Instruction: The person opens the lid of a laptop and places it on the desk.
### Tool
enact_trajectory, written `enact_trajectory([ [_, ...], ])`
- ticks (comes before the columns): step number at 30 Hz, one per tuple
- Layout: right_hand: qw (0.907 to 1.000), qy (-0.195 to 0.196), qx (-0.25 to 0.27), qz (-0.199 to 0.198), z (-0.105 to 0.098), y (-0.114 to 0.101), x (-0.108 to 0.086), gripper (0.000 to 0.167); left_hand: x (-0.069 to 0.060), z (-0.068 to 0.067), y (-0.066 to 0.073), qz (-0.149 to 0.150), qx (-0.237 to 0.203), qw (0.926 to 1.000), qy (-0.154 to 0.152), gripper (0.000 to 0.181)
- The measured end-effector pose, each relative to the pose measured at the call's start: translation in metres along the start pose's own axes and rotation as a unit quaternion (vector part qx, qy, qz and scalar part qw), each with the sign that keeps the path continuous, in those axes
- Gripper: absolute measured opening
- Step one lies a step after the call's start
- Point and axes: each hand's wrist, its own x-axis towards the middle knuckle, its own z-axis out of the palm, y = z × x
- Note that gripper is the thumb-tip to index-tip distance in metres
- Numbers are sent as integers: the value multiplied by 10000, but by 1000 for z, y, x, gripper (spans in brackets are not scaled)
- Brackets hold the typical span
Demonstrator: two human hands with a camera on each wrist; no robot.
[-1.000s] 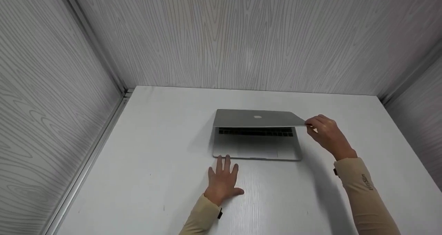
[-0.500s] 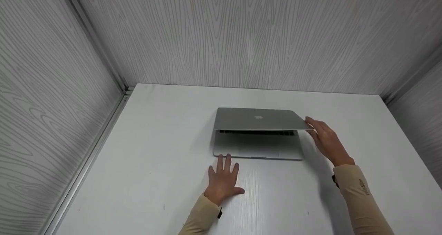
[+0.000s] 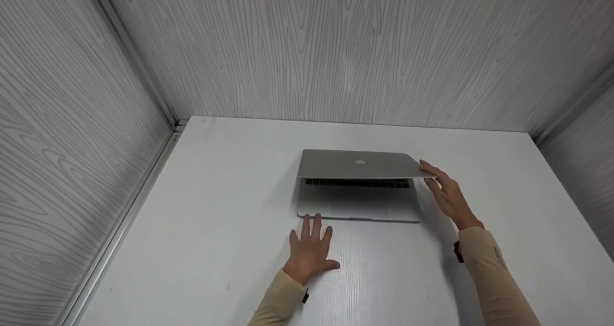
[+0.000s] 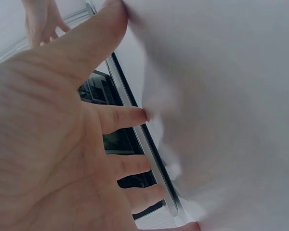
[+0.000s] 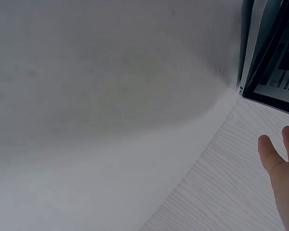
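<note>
A silver laptop (image 3: pixel 360 213) lies on the white table, its lid (image 3: pixel 350 165) tilted partway over the keyboard. Spread flat on the table, my left hand (image 3: pixel 309 256) has its fingertips at the laptop's front edge. In the left wrist view the fingers of the left hand (image 4: pixel 82 144) lie by that edge. My right hand (image 3: pixel 450 194) is at the lid's front right corner, with straight fingers along the lid's side and the thumb lower. The right wrist view shows the right hand (image 5: pixel 285 178) with extended digits near the laptop screen (image 5: pixel 284 67).
The white table (image 3: pixel 230 172) is bounded by a wood-grain back panel (image 3: pixel 312 52) and by side panels, the left one (image 3: pixel 57 148) with a metal rail at its foot. Sleeved forearms reach in from the front.
My right hand has gone from pinching the lid's corner to straight fingers beside it, shifting slightly. The lid sits a little lower than a second ago. My left hand has stayed put.
</note>
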Motion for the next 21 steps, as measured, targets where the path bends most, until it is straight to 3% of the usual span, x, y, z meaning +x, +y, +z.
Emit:
enact_trajectory([
  [10,9991,387,4,169,4,-45,7,28,0,-1,-1,28,31,10000,43,87],
  [16,9981,499,56,369,5,-51,12,29,-2,3,-2,41,-24,9999,104,86],
  [21,9960,616,494,411,7,-51,20,30,-2,4,-2,34,-43,9998,168,86],
])
